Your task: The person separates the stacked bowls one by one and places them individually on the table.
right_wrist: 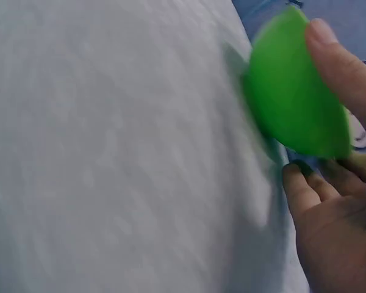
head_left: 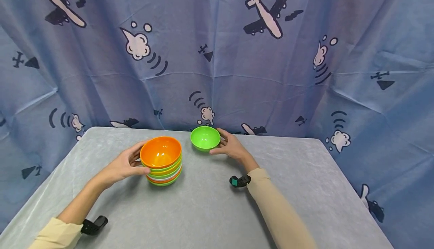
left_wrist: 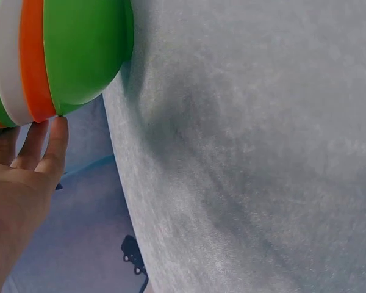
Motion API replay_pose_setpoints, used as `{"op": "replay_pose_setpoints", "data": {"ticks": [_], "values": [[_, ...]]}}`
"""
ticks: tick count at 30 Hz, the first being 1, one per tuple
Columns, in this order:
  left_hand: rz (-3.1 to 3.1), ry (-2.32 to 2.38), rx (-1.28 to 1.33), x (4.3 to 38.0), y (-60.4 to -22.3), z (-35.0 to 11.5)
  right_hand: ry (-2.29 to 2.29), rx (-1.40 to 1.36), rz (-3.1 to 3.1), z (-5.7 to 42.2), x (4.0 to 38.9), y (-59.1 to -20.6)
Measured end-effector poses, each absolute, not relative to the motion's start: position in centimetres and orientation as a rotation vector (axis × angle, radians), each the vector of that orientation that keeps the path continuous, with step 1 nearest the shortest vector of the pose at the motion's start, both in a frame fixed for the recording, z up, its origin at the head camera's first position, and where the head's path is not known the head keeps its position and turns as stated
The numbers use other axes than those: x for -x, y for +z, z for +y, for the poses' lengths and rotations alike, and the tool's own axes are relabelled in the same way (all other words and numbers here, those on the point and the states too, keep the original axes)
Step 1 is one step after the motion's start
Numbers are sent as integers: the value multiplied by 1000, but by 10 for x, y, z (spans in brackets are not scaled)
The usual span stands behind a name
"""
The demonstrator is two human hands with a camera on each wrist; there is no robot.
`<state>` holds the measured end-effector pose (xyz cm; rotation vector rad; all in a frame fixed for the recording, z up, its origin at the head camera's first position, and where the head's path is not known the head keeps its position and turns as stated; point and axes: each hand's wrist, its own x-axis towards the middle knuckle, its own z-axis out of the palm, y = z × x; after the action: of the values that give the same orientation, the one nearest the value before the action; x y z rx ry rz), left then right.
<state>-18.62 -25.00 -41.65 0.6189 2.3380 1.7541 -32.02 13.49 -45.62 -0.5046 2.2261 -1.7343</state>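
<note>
A stack of several bowls [head_left: 164, 175], an orange one on top with green, yellow and white ones below, stands left of the middle of the table. My left hand [head_left: 123, 166] holds its left side, thumb at the front and fingers behind; in the left wrist view fingertips [left_wrist: 60, 125] touch the bowls' sides. A single green bowl [head_left: 205, 139] is upright near the table's far edge. My right hand [head_left: 232, 147] is around its right side, and the thumb [right_wrist: 335, 58] overlaps the bowl in the right wrist view. Some fingers there are partly hidden by the bowl.
The bowls are on a grey cloth-like table top [head_left: 203, 211]. Behind its far edge hangs a blue curtain [head_left: 176, 106] printed with planes and clouds. Dark bands with a camera piece are on both wrists, the right band [head_left: 240, 181] above the table.
</note>
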Motion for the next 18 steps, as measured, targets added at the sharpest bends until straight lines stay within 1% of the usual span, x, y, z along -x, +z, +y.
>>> {"op": "replay_pose_setpoints", "data": {"ticks": [8,12,18], "values": [[2353,1760,-621,184,-417,-247,-1825,580,2234,174,315,-449],[2354,1760,-609,183,-416,-247,-1882,596,2264,181,308,-444],[2364,1750,-595,184,-417,-246,-1920,625,2321,183,306,-445]]}}
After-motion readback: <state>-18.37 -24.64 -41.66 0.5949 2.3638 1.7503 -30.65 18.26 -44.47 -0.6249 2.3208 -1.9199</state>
